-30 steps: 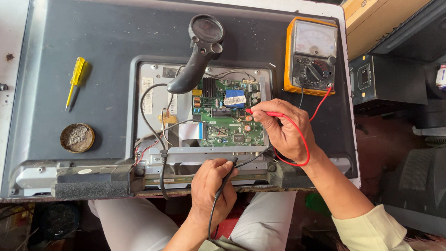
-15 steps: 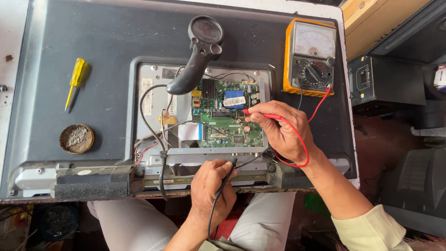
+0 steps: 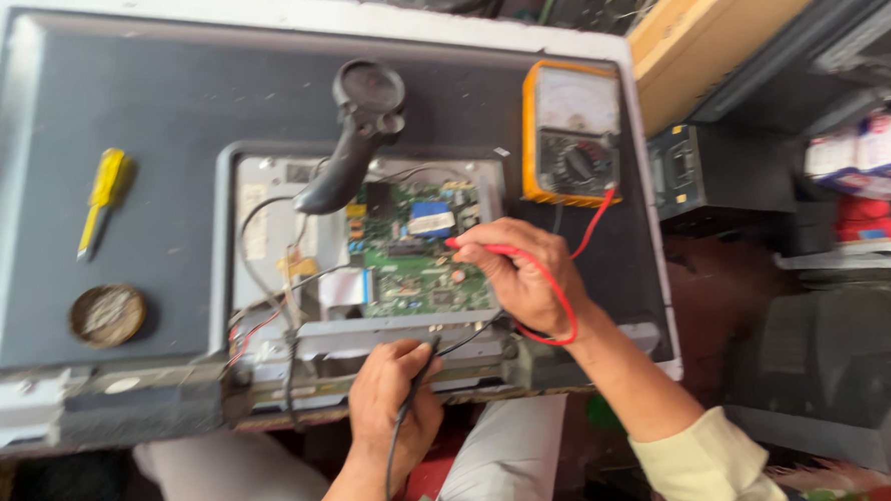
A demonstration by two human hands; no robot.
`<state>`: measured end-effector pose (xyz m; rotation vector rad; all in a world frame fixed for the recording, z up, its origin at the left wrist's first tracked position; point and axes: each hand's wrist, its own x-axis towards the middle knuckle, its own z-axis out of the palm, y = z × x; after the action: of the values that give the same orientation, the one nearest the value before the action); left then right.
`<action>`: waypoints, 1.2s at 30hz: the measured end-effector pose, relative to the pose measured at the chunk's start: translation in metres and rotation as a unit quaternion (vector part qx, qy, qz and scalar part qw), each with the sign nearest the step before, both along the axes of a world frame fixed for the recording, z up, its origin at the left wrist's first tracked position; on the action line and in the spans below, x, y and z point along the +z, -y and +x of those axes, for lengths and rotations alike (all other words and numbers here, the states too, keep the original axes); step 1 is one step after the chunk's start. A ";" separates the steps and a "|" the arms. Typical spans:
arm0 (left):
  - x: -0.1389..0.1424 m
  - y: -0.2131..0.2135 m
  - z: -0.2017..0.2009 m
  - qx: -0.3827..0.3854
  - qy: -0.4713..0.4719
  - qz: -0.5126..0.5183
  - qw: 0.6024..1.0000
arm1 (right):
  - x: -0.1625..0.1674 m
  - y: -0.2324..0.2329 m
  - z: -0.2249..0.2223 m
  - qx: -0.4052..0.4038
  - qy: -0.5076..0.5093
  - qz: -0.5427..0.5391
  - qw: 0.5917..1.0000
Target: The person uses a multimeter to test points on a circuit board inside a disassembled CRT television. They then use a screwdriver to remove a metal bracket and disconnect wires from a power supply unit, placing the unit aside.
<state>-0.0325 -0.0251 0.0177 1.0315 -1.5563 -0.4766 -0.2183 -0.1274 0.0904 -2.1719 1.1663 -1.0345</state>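
A flat television point(image 3: 134, 224) lies face down with its back cover open over a green circuit board point(image 3: 411, 272). My right hand point(image 3: 522, 277) pinches a red probe point(image 3: 470, 245), its tip on the board's right part. The red lead point(image 3: 568, 310) loops round my wrist and runs up to an orange analogue multimeter point(image 3: 573, 133) lying on the television's back. My left hand point(image 3: 392, 398) grips a black probe point(image 3: 421, 367) at the metal bracket along the set's lower edge. A black magnifier point(image 3: 355, 134) rests across the opening.
A yellow screwdriver point(image 3: 101, 195) and a round tin point(image 3: 108, 315) lie on the television's left part. A wooden board point(image 3: 727, 38) and dark electronic boxes point(image 3: 723, 173) crowd the right side. My legs show beneath the set's near edge.
The view has shifted and blurred a little. My right hand with the red probe has stayed at the board's right part; my left hand holds its place.
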 end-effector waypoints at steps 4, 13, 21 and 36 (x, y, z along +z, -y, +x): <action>-0.001 0.000 -0.004 0.004 -0.008 0.010 1.000 | 0.001 0.001 -0.004 0.011 0.010 -0.006 1.000; -0.002 -0.003 -0.005 0.006 -0.011 0.016 1.000 | -0.003 0.001 -0.006 0.017 0.022 -0.003 1.000; -0.001 -0.003 -0.005 0.005 -0.014 0.025 1.000 | -0.006 -0.001 -0.007 0.016 0.032 0.011 0.999; -0.001 -0.002 -0.005 0.003 -0.008 0.026 1.000 | -0.004 -0.001 -0.007 0.006 0.035 0.024 0.999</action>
<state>-0.0373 -0.0231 0.0168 1.0687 -1.5329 -0.5219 -0.2251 -0.1262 0.0867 -2.0861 1.1330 -1.0576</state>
